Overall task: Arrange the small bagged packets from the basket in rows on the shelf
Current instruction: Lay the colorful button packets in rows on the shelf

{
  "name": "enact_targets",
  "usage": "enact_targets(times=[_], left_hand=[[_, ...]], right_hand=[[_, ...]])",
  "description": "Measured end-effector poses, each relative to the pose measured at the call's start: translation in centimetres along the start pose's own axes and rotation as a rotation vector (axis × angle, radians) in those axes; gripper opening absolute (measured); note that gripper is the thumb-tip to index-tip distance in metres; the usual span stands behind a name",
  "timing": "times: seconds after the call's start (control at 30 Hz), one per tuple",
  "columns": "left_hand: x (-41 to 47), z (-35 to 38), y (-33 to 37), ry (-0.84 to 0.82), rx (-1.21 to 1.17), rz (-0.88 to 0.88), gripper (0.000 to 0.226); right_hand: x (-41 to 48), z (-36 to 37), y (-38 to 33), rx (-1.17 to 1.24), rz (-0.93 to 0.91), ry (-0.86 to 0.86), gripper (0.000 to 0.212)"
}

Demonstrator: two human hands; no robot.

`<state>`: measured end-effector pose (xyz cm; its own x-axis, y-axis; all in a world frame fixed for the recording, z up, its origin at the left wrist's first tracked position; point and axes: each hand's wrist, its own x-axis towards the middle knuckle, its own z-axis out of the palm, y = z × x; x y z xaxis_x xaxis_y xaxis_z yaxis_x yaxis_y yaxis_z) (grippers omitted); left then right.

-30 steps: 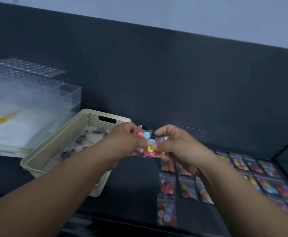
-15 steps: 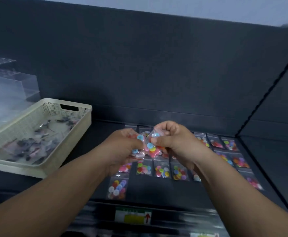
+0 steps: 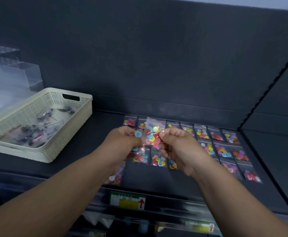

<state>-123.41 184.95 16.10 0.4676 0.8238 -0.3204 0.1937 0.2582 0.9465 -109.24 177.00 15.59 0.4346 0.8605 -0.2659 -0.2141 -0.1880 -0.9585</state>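
Both hands are raised over the dark shelf (image 3: 97, 161) and hold small clear packets of coloured buttons. My left hand (image 3: 121, 144) grips a bunch of packets, with a blue button showing at its fingertips. My right hand (image 3: 177, 147) pinches the edge of one packet (image 3: 152, 135) that hangs between the two hands. Under and behind the hands, several button packets (image 3: 222, 151) lie flat in rows on the shelf. The cream perforated basket (image 3: 54, 151) stands at the left with several darker packets in it.
A clear plastic box (image 3: 20, 72) stands behind the basket at the far left. The shelf's dark back wall and a slanted right side panel (image 3: 276, 151) close it in. A price label with a red arrow (image 3: 128, 200) sits on the shelf's front rail.
The view has swung right and down, so the basket now sits further left and more rows of packets show. Both hands stay together holding packets, now over the rows.
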Motion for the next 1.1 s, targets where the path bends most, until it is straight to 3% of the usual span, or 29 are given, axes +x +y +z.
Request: enact_targets(times=[0.17,0.33,0.43,0.7,1.1], left_hand=[[0.6,-3.2,0.2,0.014,-0.037,-0.098,0.010],[0.8,-5.7,-0.1,0.002,-0.174,-0.196,0.009],[0.9,-6.7,-0.7,-0.034,-0.125,-0.231,0.009],[0.7,-7.9,-1.3,-0.132,-0.020,-0.167,0.016],[0.1,-7.1,-0.7,-0.186,0.056,-0.088,0.014]], right_hand=[[-0.8,1.2,1.0,-0.124,0.031,0.045,0.020],[-1.6,3.1,3.6,-0.386,0.130,0.038,0.012],[-1.6,3.8,5.1,-0.552,0.140,0.096,0.013],[-1.6,4.1,5.8,-0.781,0.112,0.149,0.015],[-2.1,3.5,5.2,-0.936,0.137,0.113,0.014]])
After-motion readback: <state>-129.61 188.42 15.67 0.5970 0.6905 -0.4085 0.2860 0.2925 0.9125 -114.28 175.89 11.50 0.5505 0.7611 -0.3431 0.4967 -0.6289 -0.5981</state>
